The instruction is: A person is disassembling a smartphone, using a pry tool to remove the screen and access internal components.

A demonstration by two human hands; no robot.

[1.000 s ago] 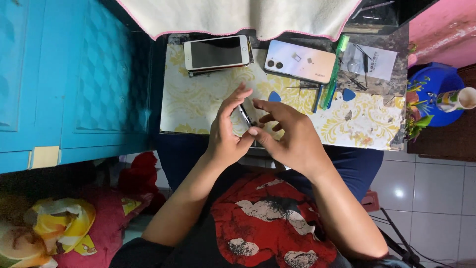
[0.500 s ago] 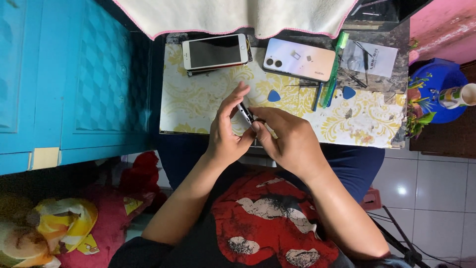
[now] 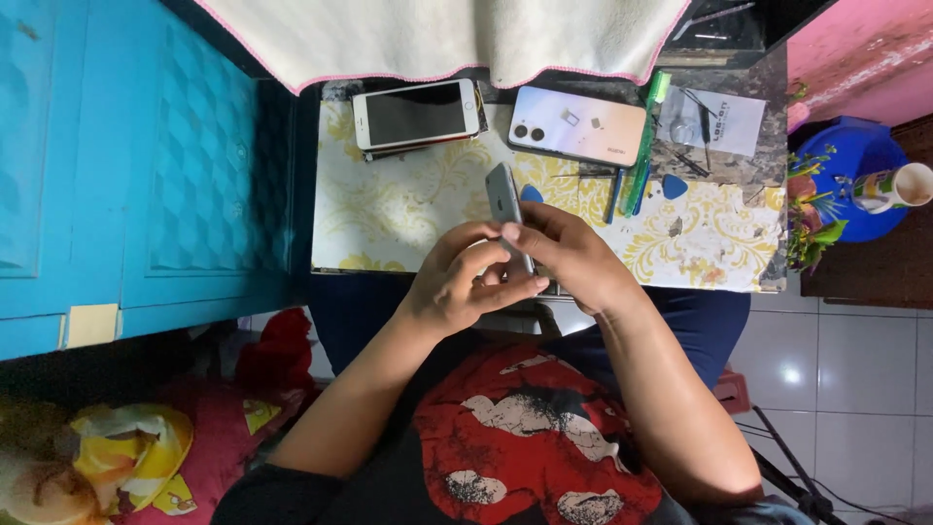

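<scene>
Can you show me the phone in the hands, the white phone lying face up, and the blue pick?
grey phone (image 3: 502, 192): head view, on its upper back.
white phone (image 3: 416, 114): head view, middle of its dark screen.
blue pick (image 3: 674, 186): head view, its middle.

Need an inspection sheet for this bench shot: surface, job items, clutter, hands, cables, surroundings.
Surface: small table with yellow floral covering, white cloth at far edge.
Job's things: grey phone, held edge-on above the table.
Clutter: white-fronted phone face up; pale phone back up; green tool; blue picks; paper packet.
Hands: left hand and right hand both grip the grey phone.
Cables: thin dark cable on floor tiles at right.
Surroundings: blue cabinet left; blue pot with plant right.
</scene>
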